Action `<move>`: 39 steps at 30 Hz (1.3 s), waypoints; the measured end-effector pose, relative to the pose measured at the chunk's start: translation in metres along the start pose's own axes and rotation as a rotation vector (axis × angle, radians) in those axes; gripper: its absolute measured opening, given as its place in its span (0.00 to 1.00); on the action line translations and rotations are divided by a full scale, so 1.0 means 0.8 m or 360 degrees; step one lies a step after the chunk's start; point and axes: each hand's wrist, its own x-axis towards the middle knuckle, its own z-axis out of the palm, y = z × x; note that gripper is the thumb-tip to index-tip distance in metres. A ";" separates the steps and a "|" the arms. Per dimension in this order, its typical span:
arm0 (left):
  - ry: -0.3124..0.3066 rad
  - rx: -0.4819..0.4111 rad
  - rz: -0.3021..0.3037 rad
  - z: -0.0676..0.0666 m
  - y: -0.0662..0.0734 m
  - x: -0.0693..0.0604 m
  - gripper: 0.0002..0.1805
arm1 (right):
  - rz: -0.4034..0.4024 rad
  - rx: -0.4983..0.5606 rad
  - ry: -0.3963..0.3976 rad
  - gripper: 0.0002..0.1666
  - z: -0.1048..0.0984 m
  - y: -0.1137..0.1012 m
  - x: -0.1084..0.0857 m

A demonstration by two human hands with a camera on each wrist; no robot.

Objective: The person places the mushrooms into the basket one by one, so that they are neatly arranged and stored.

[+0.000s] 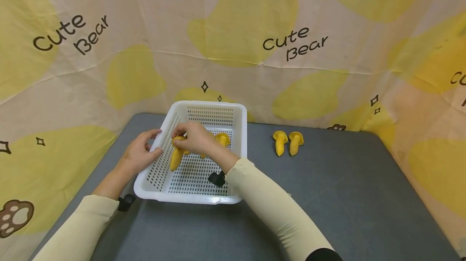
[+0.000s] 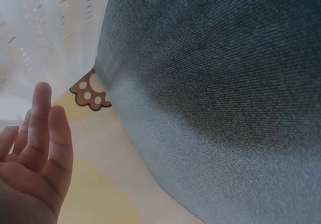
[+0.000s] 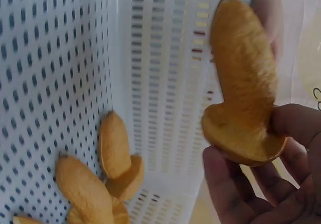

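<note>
Cream cloth (image 1: 236, 75): Blotched with yellow and lettered "Cute Bear," it rises behind the work and along both sides.

Surface (image 1: 338, 196): Dark grey and smooth, it carries the basket toward its left side.

Basket (image 1: 189, 198): White, rectangular and perforated, it stands upright with its far end near the cloth.

Sleeves (image 1: 274, 210): Pale, one entering from the lower left, the other from the lower right and crossing the basket's right rim.

Left hand (image 1: 140, 153): Fingers loosely extended, it rests at the basket's left rim; how firmly it touches cannot be told.

Right hand (image 1: 196, 137): Reaching over the basket, it pinches a mushroom by the cap, thumb on one side and fingers on the other.

Held mushroom (image 1: 176, 160): Yellow, just beside the basket's left wall, its stem slanting toward the person in the head view.

Basket mushrooms (image 3: 86, 186): Two lie close together on the perforated floor, a third partly shown at the right wrist view's edge.

Surface pair (image 1: 280, 143): Two more yellow mushrooms, side by side right of the basket, caps toward the cloth.

Black piece (image 1: 126, 203): Small, beside the left wrist.
</note>
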 end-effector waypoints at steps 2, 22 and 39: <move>-0.0005 -0.0005 0.0000 0.001 0.000 0.000 0.35 | 0.0013 -0.0010 -0.0002 0.03 0.004 0.002 0.000; 0.0004 -0.0033 -0.0015 0.002 -0.001 -0.001 0.35 | 0.0119 -0.0009 -0.0127 0.03 0.031 0.024 0.009; 0.0002 -0.0017 0.0003 0.003 -0.004 0.003 0.34 | 0.0206 -0.0054 -0.0431 0.03 0.051 0.039 0.009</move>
